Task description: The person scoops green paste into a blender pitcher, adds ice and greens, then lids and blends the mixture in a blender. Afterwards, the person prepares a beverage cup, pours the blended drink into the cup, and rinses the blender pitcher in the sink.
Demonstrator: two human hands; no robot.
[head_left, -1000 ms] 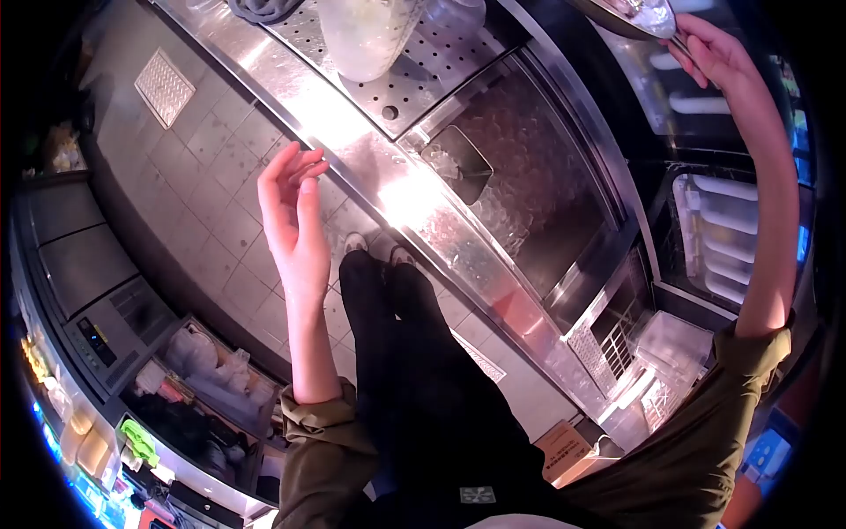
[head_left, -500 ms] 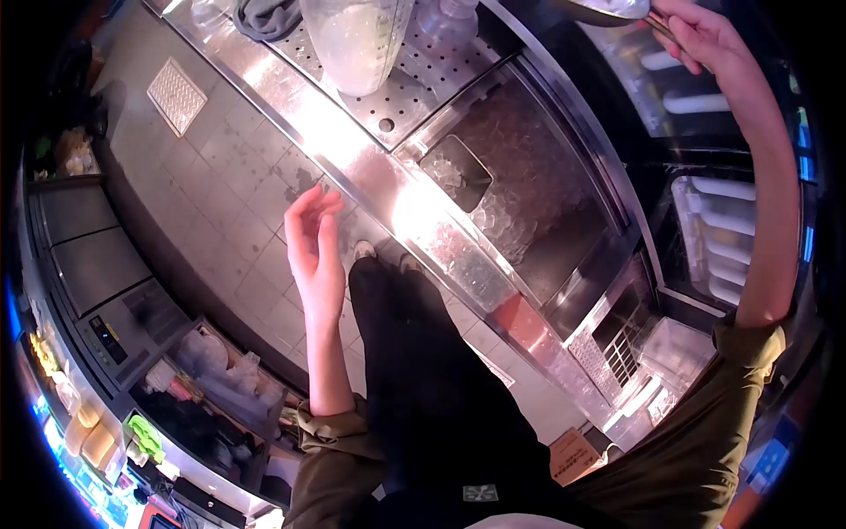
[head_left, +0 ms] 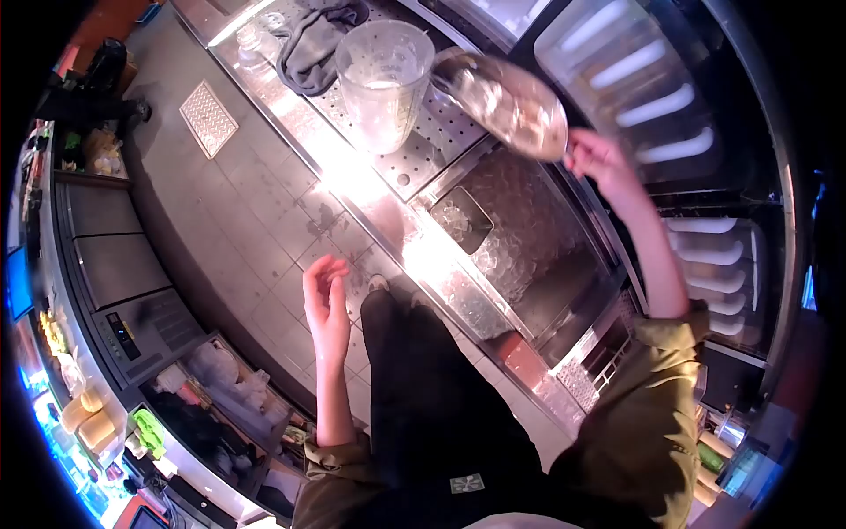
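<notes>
My right hand [head_left: 597, 161] grips the handle of a large metal scoop [head_left: 504, 100], tilted over the counter next to a clear plastic pitcher [head_left: 382, 81]. The pitcher stands upright on the perforated steel drain tray [head_left: 423, 145], and the scoop's rim comes close to its right side. My left hand [head_left: 327, 304] hangs free in the air over the tiled floor, fingers loosely curled and apart, holding nothing. Below the scoop lies the open ice bin [head_left: 520, 225] with a small scoop holder [head_left: 462, 219] at its left end.
A grey cloth [head_left: 315, 40] lies on the counter behind the pitcher. The steel counter edge [head_left: 388, 220] runs diagonally past my legs. A floor drain grate [head_left: 209, 118] sits in the tiles. Shelves with bags and containers [head_left: 211, 388] stand at lower left, racks [head_left: 714, 264] at right.
My right hand has brought the scoop down and left from high up at the right to beside the pitcher. My left hand has dropped lower. The view has shifted, showing more counter.
</notes>
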